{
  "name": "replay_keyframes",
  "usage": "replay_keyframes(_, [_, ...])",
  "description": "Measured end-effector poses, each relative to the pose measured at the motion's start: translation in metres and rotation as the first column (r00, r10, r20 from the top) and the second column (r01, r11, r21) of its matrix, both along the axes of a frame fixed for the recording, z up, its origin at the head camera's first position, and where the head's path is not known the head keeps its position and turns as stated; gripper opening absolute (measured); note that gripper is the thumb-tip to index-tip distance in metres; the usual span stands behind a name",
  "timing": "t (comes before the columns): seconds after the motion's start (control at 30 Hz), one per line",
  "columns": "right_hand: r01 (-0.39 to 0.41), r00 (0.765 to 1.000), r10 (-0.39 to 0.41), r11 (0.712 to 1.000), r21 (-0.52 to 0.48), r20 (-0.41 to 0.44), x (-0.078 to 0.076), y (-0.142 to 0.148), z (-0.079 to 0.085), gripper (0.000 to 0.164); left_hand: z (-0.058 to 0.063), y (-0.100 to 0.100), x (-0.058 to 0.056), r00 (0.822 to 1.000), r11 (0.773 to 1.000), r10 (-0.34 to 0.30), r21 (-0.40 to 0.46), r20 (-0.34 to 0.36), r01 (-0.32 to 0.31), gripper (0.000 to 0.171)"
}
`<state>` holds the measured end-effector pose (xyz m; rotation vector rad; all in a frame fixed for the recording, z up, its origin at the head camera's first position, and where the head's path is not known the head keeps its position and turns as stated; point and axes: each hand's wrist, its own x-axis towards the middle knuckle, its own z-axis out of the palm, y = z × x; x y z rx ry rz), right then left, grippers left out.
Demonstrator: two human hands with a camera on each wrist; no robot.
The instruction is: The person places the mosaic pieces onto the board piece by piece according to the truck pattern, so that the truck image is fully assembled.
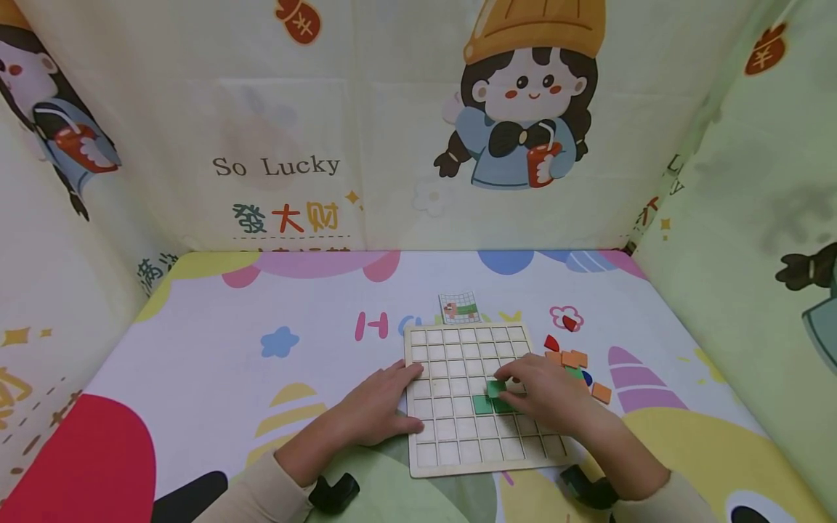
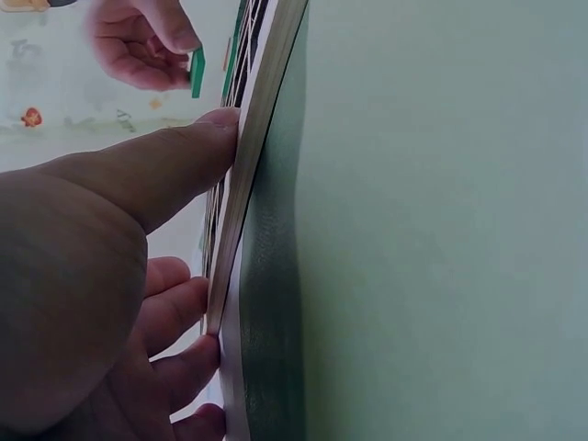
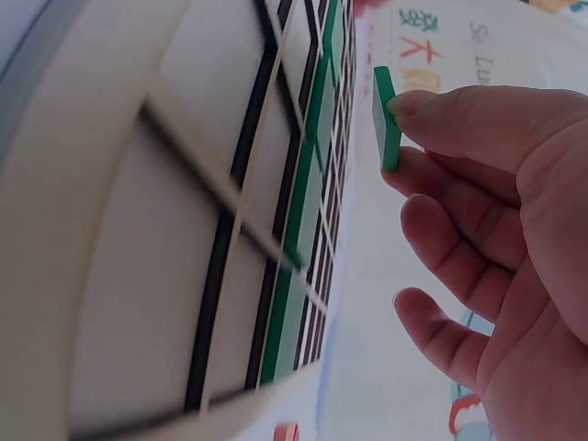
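Between thumb and index finger, my right hand (image 1: pixel 552 392) pinches a green square tile (image 3: pixel 386 119), held just above the wooden grid board (image 1: pixel 471 471). The other fingers of that hand are loosely bent, as the right wrist view shows. Below the held tile, more green tiles (image 1: pixel 482 405) lie in cells right of the board's middle; the right hand partly hides them. At the board's left edge rests my left hand (image 1: pixel 373 407), its thumb and fingertips touching the rim with the fingers fairly straight.
Behind the board lies a small picture card (image 1: pixel 460 308) with a coloured grid pattern. To its right are scattered loose pieces: several orange squares (image 1: pixel 601 393), red pieces (image 1: pixel 551 342), a blue piece (image 1: pixel 587 378) and a green one (image 1: pixel 573 372). Printed cloth covers the table and walls.
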<state>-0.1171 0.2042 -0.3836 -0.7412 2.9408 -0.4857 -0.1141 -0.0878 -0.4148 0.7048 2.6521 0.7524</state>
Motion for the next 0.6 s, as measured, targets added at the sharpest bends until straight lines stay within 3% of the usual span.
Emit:
replay_keyframes(0.23, [-0.106,0.993,0.105,0.994,-0.023,-0.046,-0.001,-0.012,-0.004,0.02,-0.001,0.0,0.0,1.0,1.0,-0.003,0.004,0.002,0.003,0.08])
replay_keyframes(0.6, [-0.153,0.988,0.152,0.988,-0.028,-0.039,0.0,-0.025,-0.007,0.019,-0.002,0.0,0.0,1.0,1.0,0.007,-0.003,0.008,-0.007,0.082])
